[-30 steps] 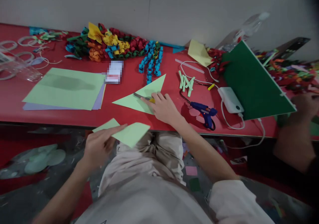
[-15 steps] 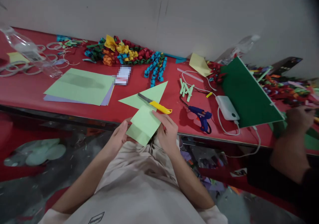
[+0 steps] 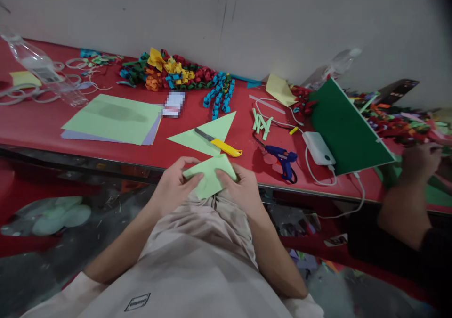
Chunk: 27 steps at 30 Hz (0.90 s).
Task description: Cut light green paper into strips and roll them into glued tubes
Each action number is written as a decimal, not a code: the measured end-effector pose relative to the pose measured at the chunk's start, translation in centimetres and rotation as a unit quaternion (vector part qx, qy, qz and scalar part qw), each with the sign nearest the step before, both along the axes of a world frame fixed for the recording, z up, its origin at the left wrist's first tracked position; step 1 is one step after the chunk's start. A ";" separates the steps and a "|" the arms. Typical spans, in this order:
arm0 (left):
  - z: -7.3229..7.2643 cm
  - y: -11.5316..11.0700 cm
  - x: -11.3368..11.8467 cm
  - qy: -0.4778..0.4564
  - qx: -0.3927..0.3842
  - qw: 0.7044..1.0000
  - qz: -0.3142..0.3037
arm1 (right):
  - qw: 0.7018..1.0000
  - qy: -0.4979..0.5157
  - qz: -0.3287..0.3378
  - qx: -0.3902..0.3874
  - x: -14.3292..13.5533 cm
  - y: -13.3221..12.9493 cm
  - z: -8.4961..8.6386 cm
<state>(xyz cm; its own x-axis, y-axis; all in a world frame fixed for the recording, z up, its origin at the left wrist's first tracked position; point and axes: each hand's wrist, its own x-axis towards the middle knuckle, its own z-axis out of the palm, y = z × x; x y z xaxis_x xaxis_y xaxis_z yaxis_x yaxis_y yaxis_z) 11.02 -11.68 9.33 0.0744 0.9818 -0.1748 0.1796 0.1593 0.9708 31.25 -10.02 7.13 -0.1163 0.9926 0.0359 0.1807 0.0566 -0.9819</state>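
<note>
Under dim light, a soft shadow falls across the green sheet [image 3: 111, 120], the upper-right corner vignetted.

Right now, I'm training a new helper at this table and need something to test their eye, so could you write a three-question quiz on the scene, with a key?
1. True or false: the yellow-handled, grey-bladed knife lies at least partly on the flat, light green paper triangle.

2. What do the person's left hand and right hand hold together?
A. A clear plastic bottle
B. A piece of light green paper
C. A white power bank

3. Fill in: seen in the picture, the blue, pistol-shaped glue gun lies to the ____ of the knife.

Key: 1. True. 2. B. 3. Right.
</note>
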 end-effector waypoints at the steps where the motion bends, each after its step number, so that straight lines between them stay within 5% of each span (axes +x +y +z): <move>1: 0.0 -0.1 0.3 -0.015 0.001 0.999 0.034 | 0.999 0.014 -0.031 -0.011 -0.2 -0.1 0.0; 7: 0.0 -1.0 1.5 -0.125 0.018 0.989 0.072 | 0.987 0.102 -0.124 -0.025 -0.7 -1.7 0.3; 16: 1.7 -1.2 2.0 -0.075 0.063 0.992 0.079 | 0.980 0.106 -0.168 -0.020 -0.8 -2.5 0.7; 27: 2.1 -1.9 2.7 -0.098 0.093 0.986 0.094 | 0.975 0.102 -0.197 0.008 -1.2 -3.5 1.2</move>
